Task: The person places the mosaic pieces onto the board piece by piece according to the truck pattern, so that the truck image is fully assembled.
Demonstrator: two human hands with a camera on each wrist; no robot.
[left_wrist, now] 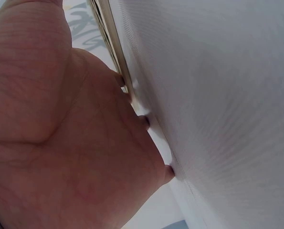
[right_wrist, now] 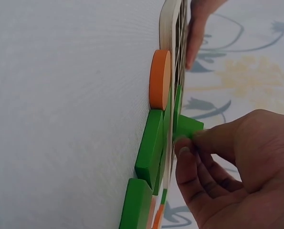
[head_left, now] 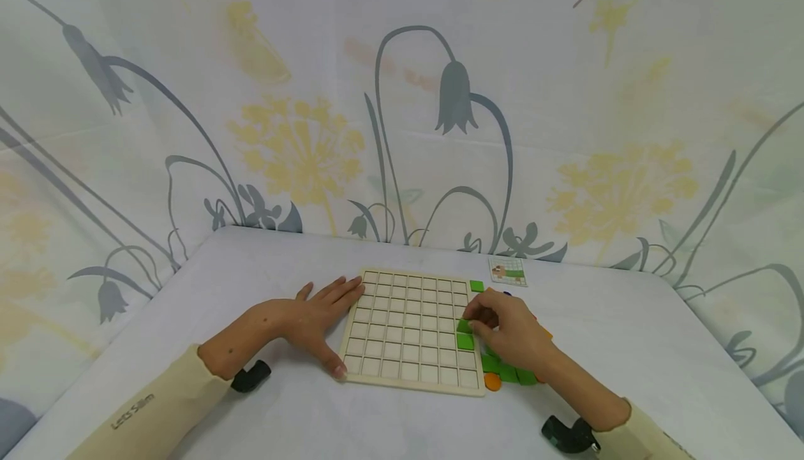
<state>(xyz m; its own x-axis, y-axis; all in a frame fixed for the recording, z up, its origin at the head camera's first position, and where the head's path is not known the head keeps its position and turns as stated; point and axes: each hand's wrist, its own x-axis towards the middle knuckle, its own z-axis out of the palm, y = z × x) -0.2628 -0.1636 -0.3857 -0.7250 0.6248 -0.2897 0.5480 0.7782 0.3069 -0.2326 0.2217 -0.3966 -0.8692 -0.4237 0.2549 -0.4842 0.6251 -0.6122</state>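
Note:
A wooden grid board (head_left: 402,382) lies flat on the white table. My left hand (head_left: 317,322) rests along its left edge with fingers spread, the thumb at the near left corner. At the right side of the board, my right hand (head_left: 511,327) pinches a green square tile (right_wrist: 188,126) between thumb and fingers. That tile is tilted over the right column of cells. Just nearer, another green tile (head_left: 465,341) sits in a cell of that column. In the left wrist view, the palm (left_wrist: 84,138) hides most of the board.
Loose green tiles (head_left: 507,371) and an orange disc (head_left: 493,381) lie beside the board, partly under my right hand. One green tile (head_left: 477,285) lies by the far right corner. A picture card (head_left: 508,271) is farther back. A flowered cloth (head_left: 402,132) hangs behind the table.

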